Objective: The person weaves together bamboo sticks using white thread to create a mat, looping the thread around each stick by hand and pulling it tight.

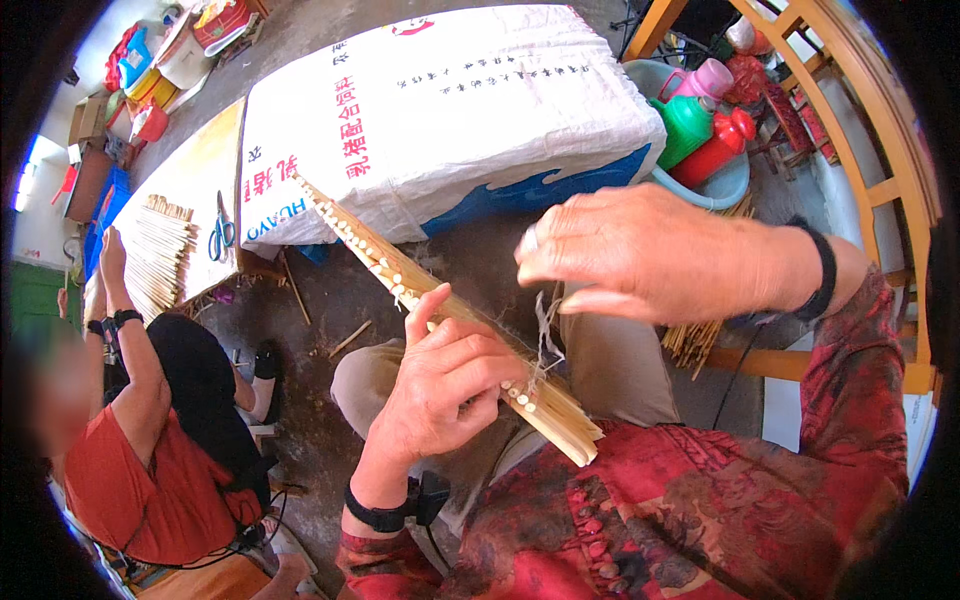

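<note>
A long, narrow strip of pale straw stalks (375, 255), laid side by side with cut ends showing, slants across my lap. My left hand (445, 385) is closed around its near part, index finger raised along the upper side. Thin whitish thread (546, 345) rises from the strip just right of that hand. Above the thread is my right hand (660, 250), thumb and fingers drawn together in a pinch, with the thread running up to the thumb. The fingertips' exact hold on it is partly hidden.
A white printed woven sack (500, 110) covers a surface ahead. Scissors (221, 232) and a stalk bundle (160, 255) lie on the table at left, beside a seated co-worker in a red shirt (165, 490). At right stand a basin (725, 195) with flasks and a wooden frame (880, 190).
</note>
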Available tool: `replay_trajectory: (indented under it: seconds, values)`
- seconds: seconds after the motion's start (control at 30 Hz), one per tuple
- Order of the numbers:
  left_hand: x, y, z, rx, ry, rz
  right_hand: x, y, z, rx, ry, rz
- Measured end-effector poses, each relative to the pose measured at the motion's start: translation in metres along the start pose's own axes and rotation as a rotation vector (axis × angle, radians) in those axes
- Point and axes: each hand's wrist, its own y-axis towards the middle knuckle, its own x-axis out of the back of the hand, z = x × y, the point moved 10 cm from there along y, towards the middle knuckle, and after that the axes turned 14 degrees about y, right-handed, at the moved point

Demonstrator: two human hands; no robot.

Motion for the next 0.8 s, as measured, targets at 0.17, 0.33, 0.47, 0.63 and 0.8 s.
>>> replay_trajectory:
  seconds: [0.17,0.33,0.47,0.63,0.8]
  values:
    - [0.005,-0.005,0.002,0.029,0.028,-0.053,-0.065,-0.007,-0.008,-0.214,0.440,0.109]
    - [0.003,-0.010,-0.007,0.001,0.096,-0.001,-0.084,-0.001,0.003,-0.073,0.301,0.227]
    - [0.004,-0.012,-0.013,-0.018,0.061,0.024,-0.103,0.007,0.004,-0.023,0.286,0.404]
    - [-0.005,-0.010,-0.014,-0.041,0.036,0.096,-0.102,-0.004,0.019,0.200,0.343,0.388]
    - [-0.008,-0.003,-0.014,-0.044,0.008,0.142,-0.093,-0.016,0.017,0.181,0.322,0.348]
